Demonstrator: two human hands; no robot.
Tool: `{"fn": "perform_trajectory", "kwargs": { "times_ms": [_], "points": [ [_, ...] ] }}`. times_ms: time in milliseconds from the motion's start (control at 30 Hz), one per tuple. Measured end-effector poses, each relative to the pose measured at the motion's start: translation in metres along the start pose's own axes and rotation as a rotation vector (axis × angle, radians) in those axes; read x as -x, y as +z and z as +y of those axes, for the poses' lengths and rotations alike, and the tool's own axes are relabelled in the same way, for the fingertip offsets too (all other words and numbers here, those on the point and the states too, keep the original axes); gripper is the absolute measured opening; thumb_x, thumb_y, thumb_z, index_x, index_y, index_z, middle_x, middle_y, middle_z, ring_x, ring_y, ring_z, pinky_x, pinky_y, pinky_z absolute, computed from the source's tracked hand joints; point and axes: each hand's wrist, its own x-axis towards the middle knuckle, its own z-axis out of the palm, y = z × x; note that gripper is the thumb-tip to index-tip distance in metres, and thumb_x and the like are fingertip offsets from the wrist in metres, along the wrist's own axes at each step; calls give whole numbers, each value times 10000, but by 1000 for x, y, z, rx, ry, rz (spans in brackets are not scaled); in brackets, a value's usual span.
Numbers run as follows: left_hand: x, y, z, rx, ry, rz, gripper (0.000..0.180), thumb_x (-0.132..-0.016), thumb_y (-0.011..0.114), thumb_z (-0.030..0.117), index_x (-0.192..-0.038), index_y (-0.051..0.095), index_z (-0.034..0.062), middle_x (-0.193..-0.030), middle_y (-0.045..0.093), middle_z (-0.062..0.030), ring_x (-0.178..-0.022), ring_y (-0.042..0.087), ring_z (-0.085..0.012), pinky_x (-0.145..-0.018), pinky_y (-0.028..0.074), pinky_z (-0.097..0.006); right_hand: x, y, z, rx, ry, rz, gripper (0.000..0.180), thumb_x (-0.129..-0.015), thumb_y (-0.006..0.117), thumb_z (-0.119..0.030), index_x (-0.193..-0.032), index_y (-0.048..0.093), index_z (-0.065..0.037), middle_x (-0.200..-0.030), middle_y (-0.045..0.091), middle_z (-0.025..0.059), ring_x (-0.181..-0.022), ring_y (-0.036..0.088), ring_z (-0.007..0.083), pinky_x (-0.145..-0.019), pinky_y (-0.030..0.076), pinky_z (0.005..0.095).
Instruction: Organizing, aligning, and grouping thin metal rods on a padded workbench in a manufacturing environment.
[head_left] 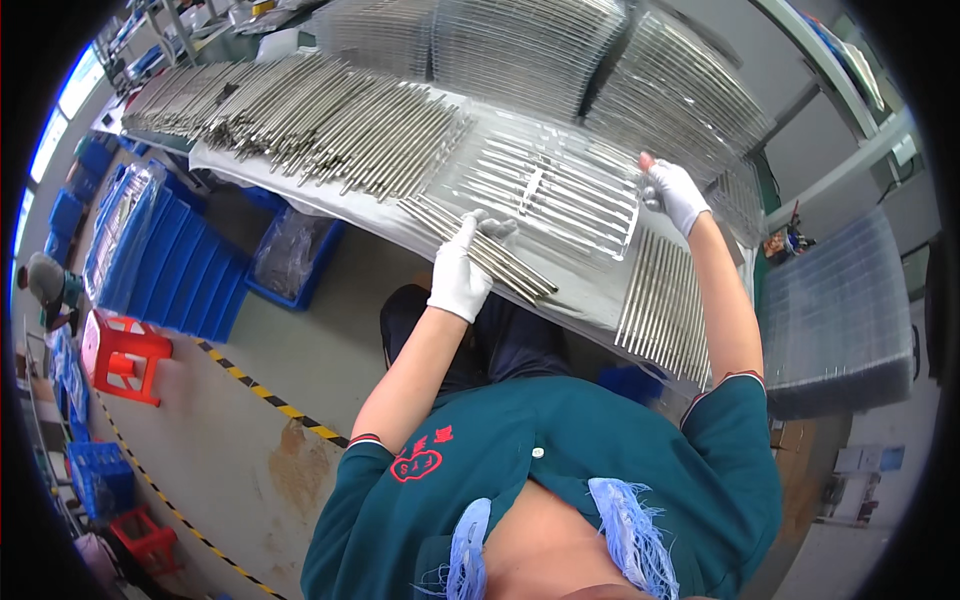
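A red stool (140, 345) stands near blue bins (185, 275).

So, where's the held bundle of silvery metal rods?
In the head view, the bundle is in the white-gloved left hand, by the white-covered table's near edge, beside the clear plastic tray.

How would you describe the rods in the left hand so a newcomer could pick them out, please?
Find the long table, then the white-gloved left hand at its near edge. The rods are the small silver bundle held in it, while the neighbouring pile lies spread across the table.
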Motion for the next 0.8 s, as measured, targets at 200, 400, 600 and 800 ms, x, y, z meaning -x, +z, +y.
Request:
{"fn": "perform_trajectory", "kwargs": {
  "times_ms": [200,400,600,800],
  "points": [
    [3,0,1,26,-21,-6,208,-974,533,208,-1042,537,11,-960,579,-127,-1064,578,-335,-1017,462,-493,-13,1,25,239,124,15,461,-898,608,-498,-1012,588,-52,-784,616,24,-610,555,80,-515,476,242],
    [7,3,3,41,-31,34,197,-972,538,207,-1025,547,18,-971,581,-131,-1078,573,-333,-1025,456,-484,27,21,-11,902,-254,265,635,-851,649,-463,-1346,482,-101,-1085,691,82,-958,667,290,-878,497,377],
    [5,3,3,18,-40,-4,196,-978,527,209,-1025,553,21,-990,585,-136,-1084,573,-331,-1023,455,-488,47,100,4,1062,-973,-263,567,-885,570,-462,-1332,519,-118,-1377,469,161,-1297,409,372,-1083,332,454],
    [1,-1,1,8,-40,23,211,-988,505,199,-1079,523,9,-994,583,-140,-1090,568,-336,-1029,445,-499,36,120,8,1324,-775,-268,659,-896,455,-596,-1379,478,-149,-1458,364,197,-1364,288,416,-1125,200,536]
  ]
}}
